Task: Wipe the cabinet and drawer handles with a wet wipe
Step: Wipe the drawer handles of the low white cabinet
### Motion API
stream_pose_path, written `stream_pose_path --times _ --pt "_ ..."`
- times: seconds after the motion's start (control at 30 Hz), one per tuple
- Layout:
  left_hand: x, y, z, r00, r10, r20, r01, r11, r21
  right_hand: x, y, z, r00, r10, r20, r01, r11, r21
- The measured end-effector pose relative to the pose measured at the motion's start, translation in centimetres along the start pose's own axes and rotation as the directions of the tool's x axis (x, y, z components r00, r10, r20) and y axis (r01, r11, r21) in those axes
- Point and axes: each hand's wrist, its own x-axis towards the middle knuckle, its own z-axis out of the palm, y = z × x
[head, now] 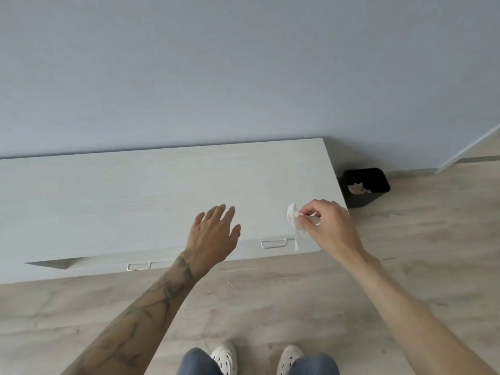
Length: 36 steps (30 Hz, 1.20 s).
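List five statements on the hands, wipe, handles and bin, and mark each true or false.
1. The right hand pinches a crumpled white wet wipe. True.
2. The left hand is clenched in a fist. False: its fingers are straight and spread over the pale wooden cabinet top, holding nothing.
3. Two thin silver metal handles show on the cabinet front. True.
4. The black square bin stands left of the cabinet. False: it stands at the cabinet's right end.
5. The bin is empty. False: crumpled paper lies inside.

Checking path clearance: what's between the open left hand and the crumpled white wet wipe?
Head view: only bare pale wood-grain cabinet top between left hand and crumpled white wet wipe, pinched by right hand.
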Motion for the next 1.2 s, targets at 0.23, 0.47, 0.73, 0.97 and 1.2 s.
stream_pose_path --times 0.23,0.47,0.73,0.97,1.2 --pt "4.9 -2.8 15.4 0.992 0.045 -0.116 -0.044 0.999 0.009 -0.6 11.3 12.9 0.994 -0.044 -0.099 0.043 0.999 -0.015" --pt "8.0 -2.7 27.5 0.928 0.132 -0.348 -0.117 0.991 0.065 -0.8 20.8 23.3 0.948 -0.147 -0.281 0.152 0.988 -0.004" --pt "9.5 -3.0 35.6 0.735 0.172 -0.657 -0.092 0.984 0.154 -0.5 26.6 29.2 0.834 -0.28 -0.475 0.293 0.955 -0.047" --pt "12.6 -2.4 39.3 0.585 0.132 -0.8 0.016 0.985 0.174 1.7 28.7 32.3 0.766 -0.37 -0.525 0.392 0.917 -0.074" --pt "15.0 -3.1 40.8 0.433 0.145 -0.89 0.037 0.983 0.178 2.2 29.9 34.3 0.713 -0.417 -0.564 0.444 0.891 -0.097"
